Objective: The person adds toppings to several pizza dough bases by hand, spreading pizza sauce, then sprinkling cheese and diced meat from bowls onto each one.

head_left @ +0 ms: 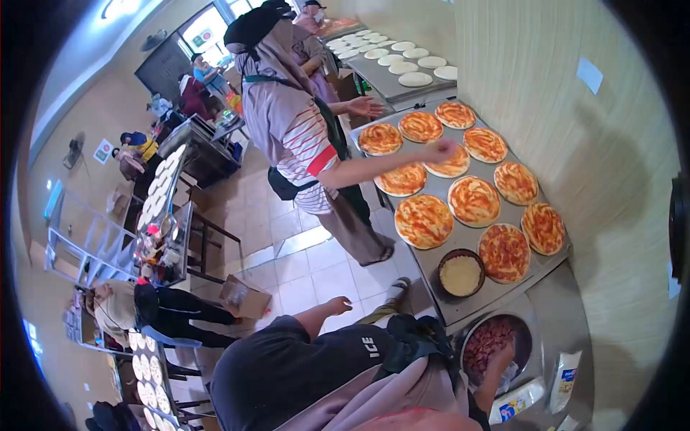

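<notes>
My right hand [504,355] is down in a large metal bowl [530,343] of reddish diced meat [489,343], its fingers closed among the pieces. Out to the side, away from the table, my left hand [336,307] hangs with nothing in it, fingers loosely apart. Beside the bowl, a dark round pan [461,274] holds a pale yellow, crumbly topping. Sauced pizza bases [474,201] lie in rows on the metal table [449,305]; the nearest pizza base [504,253] has reddish bits scattered over it.
Opposite me a co-worker [287,136] stretches a hand [440,151] over the pizza bases. White plastic packets [517,399] lie by the bowl. Plain dough rounds [415,79] cover the table beyond. A wall [618,144] runs along the right; a cardboard box [244,297] sits on the floor.
</notes>
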`<state>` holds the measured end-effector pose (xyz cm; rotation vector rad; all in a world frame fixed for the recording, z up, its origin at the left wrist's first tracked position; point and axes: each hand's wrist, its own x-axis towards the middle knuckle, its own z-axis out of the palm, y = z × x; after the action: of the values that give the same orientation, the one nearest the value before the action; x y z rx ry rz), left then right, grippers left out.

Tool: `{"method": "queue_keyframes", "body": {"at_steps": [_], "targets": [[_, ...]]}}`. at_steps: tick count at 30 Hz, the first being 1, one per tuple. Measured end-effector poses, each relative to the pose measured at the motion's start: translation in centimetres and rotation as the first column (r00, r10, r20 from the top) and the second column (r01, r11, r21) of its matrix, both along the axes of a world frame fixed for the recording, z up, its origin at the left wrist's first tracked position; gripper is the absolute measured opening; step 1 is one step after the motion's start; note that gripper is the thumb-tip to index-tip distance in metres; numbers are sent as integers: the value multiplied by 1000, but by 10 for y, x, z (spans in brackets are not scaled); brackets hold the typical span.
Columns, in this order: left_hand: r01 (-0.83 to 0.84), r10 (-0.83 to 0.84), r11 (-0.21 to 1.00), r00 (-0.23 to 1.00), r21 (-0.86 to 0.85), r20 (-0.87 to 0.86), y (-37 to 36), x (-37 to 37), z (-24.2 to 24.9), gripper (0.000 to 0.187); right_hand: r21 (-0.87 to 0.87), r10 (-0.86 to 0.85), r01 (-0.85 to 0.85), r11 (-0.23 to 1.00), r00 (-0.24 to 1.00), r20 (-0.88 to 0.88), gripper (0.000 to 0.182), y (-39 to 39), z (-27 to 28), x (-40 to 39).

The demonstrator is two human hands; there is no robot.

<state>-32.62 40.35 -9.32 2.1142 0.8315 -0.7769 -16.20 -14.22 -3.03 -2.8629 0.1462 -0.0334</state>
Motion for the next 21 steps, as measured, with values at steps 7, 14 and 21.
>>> {"method": "queue_keyframes", "body": {"at_steps": [7, 14, 21], "targets": [[-2, 5, 997, 999, -76, 39, 20, -57, -73, 45, 652, 30, 574, -495, 762, -647, 18, 7, 107, 6], [129, -126, 990, 991, -51, 54, 19, -45, -31, 43, 565, -108, 245, -788, 849, -518, 20, -31, 1, 18], [-35, 47, 984, 997, -175, 65, 0, 2, -14, 43, 760, 35, 388, -521, 899, -436, 18, -42, 10, 56]]}}
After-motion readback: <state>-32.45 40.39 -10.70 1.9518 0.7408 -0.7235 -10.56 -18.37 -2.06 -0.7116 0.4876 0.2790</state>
